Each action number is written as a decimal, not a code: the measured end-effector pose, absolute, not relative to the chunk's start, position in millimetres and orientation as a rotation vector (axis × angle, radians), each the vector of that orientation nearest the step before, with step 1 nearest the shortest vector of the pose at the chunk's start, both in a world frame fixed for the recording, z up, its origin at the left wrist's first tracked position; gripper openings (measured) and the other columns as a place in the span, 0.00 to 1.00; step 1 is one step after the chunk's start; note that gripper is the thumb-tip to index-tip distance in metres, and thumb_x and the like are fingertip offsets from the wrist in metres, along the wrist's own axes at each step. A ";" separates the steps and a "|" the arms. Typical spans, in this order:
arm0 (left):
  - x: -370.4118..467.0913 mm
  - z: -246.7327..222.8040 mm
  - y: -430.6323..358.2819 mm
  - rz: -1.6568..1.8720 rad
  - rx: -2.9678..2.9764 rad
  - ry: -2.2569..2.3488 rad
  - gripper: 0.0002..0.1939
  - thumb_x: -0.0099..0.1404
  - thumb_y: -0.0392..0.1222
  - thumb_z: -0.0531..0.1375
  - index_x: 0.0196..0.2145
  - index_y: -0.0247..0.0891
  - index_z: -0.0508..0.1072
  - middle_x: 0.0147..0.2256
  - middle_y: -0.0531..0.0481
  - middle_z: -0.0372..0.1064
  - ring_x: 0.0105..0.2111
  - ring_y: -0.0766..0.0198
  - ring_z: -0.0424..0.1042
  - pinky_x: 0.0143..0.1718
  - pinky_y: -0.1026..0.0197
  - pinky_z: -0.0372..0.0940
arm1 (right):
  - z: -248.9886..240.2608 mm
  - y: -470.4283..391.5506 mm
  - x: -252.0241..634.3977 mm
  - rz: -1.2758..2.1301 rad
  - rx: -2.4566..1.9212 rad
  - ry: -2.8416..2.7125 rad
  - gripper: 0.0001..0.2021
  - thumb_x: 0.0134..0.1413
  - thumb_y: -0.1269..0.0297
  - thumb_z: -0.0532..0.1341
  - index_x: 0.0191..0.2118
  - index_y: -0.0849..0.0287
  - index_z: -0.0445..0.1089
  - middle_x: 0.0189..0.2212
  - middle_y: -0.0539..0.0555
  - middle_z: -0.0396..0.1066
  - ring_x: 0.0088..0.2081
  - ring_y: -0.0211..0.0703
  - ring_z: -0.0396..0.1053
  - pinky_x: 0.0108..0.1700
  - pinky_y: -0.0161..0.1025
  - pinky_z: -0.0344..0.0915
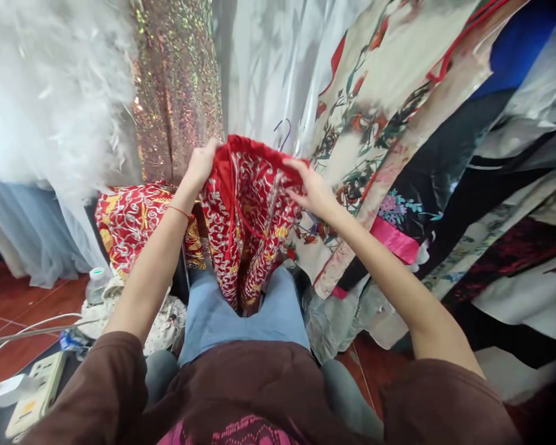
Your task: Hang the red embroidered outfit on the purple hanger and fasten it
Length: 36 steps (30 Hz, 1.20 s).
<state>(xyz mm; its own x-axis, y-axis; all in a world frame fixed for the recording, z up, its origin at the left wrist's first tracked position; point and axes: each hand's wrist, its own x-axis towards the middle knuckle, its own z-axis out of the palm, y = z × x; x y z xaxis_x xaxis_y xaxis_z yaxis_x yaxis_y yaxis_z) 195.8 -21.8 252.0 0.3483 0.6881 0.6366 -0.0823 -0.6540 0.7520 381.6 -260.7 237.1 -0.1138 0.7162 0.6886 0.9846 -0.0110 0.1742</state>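
A red skirt-like garment (264,204) with silver and gold embroidery hangs between my two hands above my lap. Its plain red top band is stretched wide, and red cords dangle down inside it. At the band's left end, my left hand (204,162) is closed on the cloth, with the fingertips partly hidden. My right hand (312,188) pinches the right end of the band between thumb and fingers. The garment's lower end drops between my knees. A second red embroidered cloth (134,222) lies to the left, past my left forearm.
Floral garments (352,123) hang close on the right, and a sequined cloth (178,86) hangs ahead. A purple hanger hook (285,133) shows behind the band. At lower left are a power strip (34,395), white cables and a clear bottle (97,285).
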 end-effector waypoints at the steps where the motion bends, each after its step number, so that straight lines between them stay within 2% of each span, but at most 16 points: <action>1: 198.2 241.6 -25.0 1.283 1.968 0.580 0.24 0.62 0.60 0.56 0.21 0.36 0.68 0.17 0.56 0.55 0.21 0.69 0.59 0.25 0.66 0.55 | 226.5 -267.6 388.2 -0.867 -1.861 -1.861 0.30 0.61 0.64 0.53 0.67 0.64 0.50 0.56 0.66 0.69 0.54 0.55 0.70 0.52 0.51 0.68; 3: 200.1 217.2 -27.2 1.035 2.154 0.675 0.27 0.57 0.64 0.60 0.18 0.37 0.65 0.16 0.57 0.51 0.19 0.70 0.53 0.23 0.65 0.50 | 199.8 -280.5 393.9 -0.847 -2.101 -1.813 0.24 0.63 0.63 0.52 0.62 0.67 0.58 0.46 0.65 0.75 0.43 0.53 0.75 0.40 0.44 0.69; 5: 201.6 191.4 -24.0 0.803 2.368 0.733 0.27 0.54 0.65 0.63 0.17 0.37 0.65 0.16 0.56 0.53 0.19 0.70 0.53 0.24 0.64 0.50 | 167.8 -292.0 391.3 -0.905 -2.302 -1.836 0.23 0.64 0.64 0.50 0.62 0.68 0.58 0.43 0.65 0.76 0.36 0.50 0.75 0.32 0.39 0.63; 8: 209.1 159.7 -17.2 0.680 2.633 0.828 0.23 0.59 0.61 0.61 0.25 0.36 0.73 0.22 0.50 0.67 0.25 0.63 0.65 0.29 0.63 0.56 | 122.9 -305.0 382.4 -1.013 -2.391 -2.079 0.24 0.64 0.73 0.47 0.65 0.65 0.57 0.44 0.62 0.76 0.30 0.42 0.73 0.26 0.37 0.54; 10: 218.2 147.7 -16.9 0.730 2.754 0.935 0.20 0.64 0.58 0.58 0.36 0.38 0.76 0.32 0.44 0.74 0.34 0.55 0.72 0.35 0.61 0.61 | 104.2 -309.9 381.8 -1.090 -2.355 -2.201 0.23 0.64 0.77 0.47 0.61 0.63 0.63 0.41 0.59 0.76 0.28 0.39 0.72 0.25 0.38 0.51; 12: 229.8 142.7 -21.9 0.815 2.815 1.005 0.21 0.67 0.55 0.56 0.49 0.39 0.74 0.40 0.40 0.76 0.42 0.50 0.75 0.42 0.57 0.64 | 97.4 -312.2 388.5 -1.224 -2.297 -2.188 0.18 0.64 0.77 0.47 0.53 0.63 0.69 0.39 0.59 0.75 0.29 0.39 0.71 0.26 0.38 0.50; 14: 242.9 141.8 -30.4 0.864 2.848 1.003 0.25 0.69 0.55 0.54 0.58 0.40 0.67 0.43 0.38 0.76 0.45 0.48 0.75 0.45 0.55 0.64 | 99.1 -313.5 399.9 -1.405 -2.165 -2.143 0.15 0.66 0.76 0.48 0.44 0.64 0.71 0.41 0.62 0.75 0.35 0.42 0.72 0.30 0.38 0.54; 17: 262.7 141.7 -43.0 0.866 2.903 0.956 0.31 0.71 0.56 0.52 0.66 0.40 0.59 0.43 0.37 0.76 0.46 0.48 0.75 0.46 0.55 0.63 | 103.5 -317.0 413.0 -1.555 -1.776 -2.330 0.13 0.67 0.75 0.49 0.39 0.64 0.71 0.49 0.64 0.73 0.49 0.47 0.69 0.44 0.40 0.58; 19: 274.1 140.6 -47.6 0.846 2.940 0.913 0.33 0.71 0.56 0.51 0.68 0.39 0.56 0.43 0.36 0.76 0.46 0.49 0.75 0.46 0.56 0.63 | 100.9 -320.2 413.5 -1.450 -1.605 -2.519 0.12 0.67 0.75 0.49 0.39 0.63 0.70 0.43 0.61 0.75 0.46 0.45 0.68 0.50 0.42 0.55; 21: 282.5 139.0 -47.9 0.818 2.974 0.858 0.32 0.72 0.56 0.51 0.68 0.40 0.57 0.44 0.35 0.76 0.45 0.48 0.75 0.45 0.56 0.63 | 93.8 -322.6 410.8 -1.254 -1.649 -2.606 0.12 0.67 0.74 0.49 0.40 0.62 0.70 0.31 0.54 0.75 0.35 0.41 0.68 0.49 0.43 0.52; 23: 287.1 137.5 -44.9 0.778 3.001 0.827 0.30 0.72 0.57 0.49 0.66 0.43 0.61 0.44 0.36 0.76 0.45 0.48 0.75 0.44 0.55 0.63 | 86.4 -323.6 412.1 -1.106 -1.840 -2.569 0.12 0.68 0.70 0.49 0.42 0.62 0.69 0.24 0.51 0.72 0.27 0.40 0.63 0.46 0.43 0.50; 25: 288.4 136.5 -40.6 0.737 3.019 0.819 0.28 0.73 0.58 0.47 0.63 0.44 0.67 0.44 0.36 0.77 0.45 0.48 0.75 0.43 0.55 0.63 | 82.6 -323.5 422.4 -1.049 -2.053 -2.469 0.13 0.68 0.67 0.48 0.43 0.63 0.69 0.24 0.53 0.74 0.25 0.40 0.63 0.46 0.44 0.48; 27: 288.0 136.2 -37.2 0.731 3.034 0.821 0.29 0.73 0.59 0.45 0.62 0.44 0.68 0.44 0.36 0.77 0.45 0.48 0.75 0.43 0.55 0.62 | 83.5 -323.7 440.8 -1.026 -2.215 -2.358 0.14 0.68 0.67 0.47 0.43 0.65 0.69 0.27 0.56 0.76 0.26 0.41 0.65 0.47 0.46 0.46; 32: 293.6 136.9 -39.5 0.731 3.158 0.704 0.32 0.73 0.58 0.46 0.70 0.45 0.54 0.40 0.37 0.78 0.42 0.49 0.76 0.40 0.56 0.59 | 89.6 -328.1 482.3 -0.931 -2.226 -2.332 0.16 0.68 0.70 0.46 0.49 0.64 0.69 0.29 0.57 0.78 0.28 0.41 0.66 0.49 0.45 0.46; 34: 300.0 136.5 -43.7 0.697 3.203 0.562 0.29 0.74 0.56 0.46 0.68 0.46 0.59 0.39 0.38 0.78 0.41 0.50 0.76 0.39 0.57 0.58 | 89.2 -330.8 485.7 -0.861 -2.118 -2.382 0.16 0.67 0.70 0.46 0.49 0.62 0.69 0.28 0.55 0.77 0.27 0.40 0.66 0.47 0.42 0.49; 36: 307.0 134.7 -48.4 0.680 3.223 0.466 0.27 0.74 0.56 0.45 0.61 0.45 0.69 0.39 0.38 0.78 0.40 0.52 0.76 0.39 0.57 0.57 | 89.1 -333.9 483.0 -0.811 -2.014 -2.435 0.16 0.67 0.71 0.46 0.48 0.61 0.70 0.27 0.53 0.76 0.27 0.39 0.65 0.44 0.40 0.51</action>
